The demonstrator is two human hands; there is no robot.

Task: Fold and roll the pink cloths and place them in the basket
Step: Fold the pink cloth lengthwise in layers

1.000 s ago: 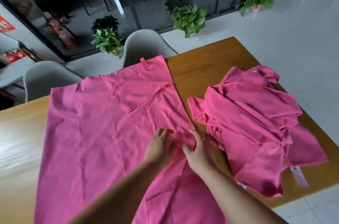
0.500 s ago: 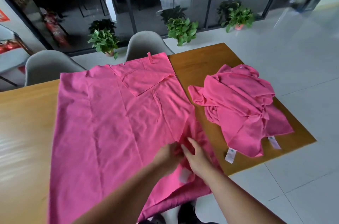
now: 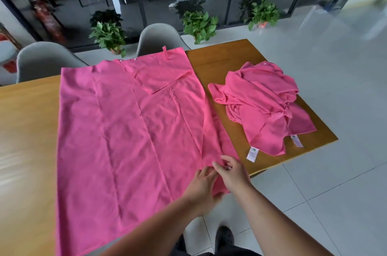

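A large pink cloth (image 3: 117, 134) lies spread flat over the wooden table (image 3: 25, 130), its near right corner hanging past the table's front edge. My left hand (image 3: 202, 187) and my right hand (image 3: 231, 174) are side by side at that corner, fingers pinching the cloth's folded right edge. A pile of crumpled pink cloths (image 3: 263, 102) with white labels lies on the right end of the table. No basket is in view.
Two grey chairs (image 3: 44, 61) (image 3: 159, 40) stand at the table's far side. Potted plants (image 3: 109, 35) line a dark glass wall behind. Tiled floor (image 3: 324, 172) lies to the right, and my shoes (image 3: 225, 237) show below the table edge.
Both hands slid along the cloth's right edge toward me, from mid-cloth to the near right corner. The view pulled back, showing more of the table and floor.
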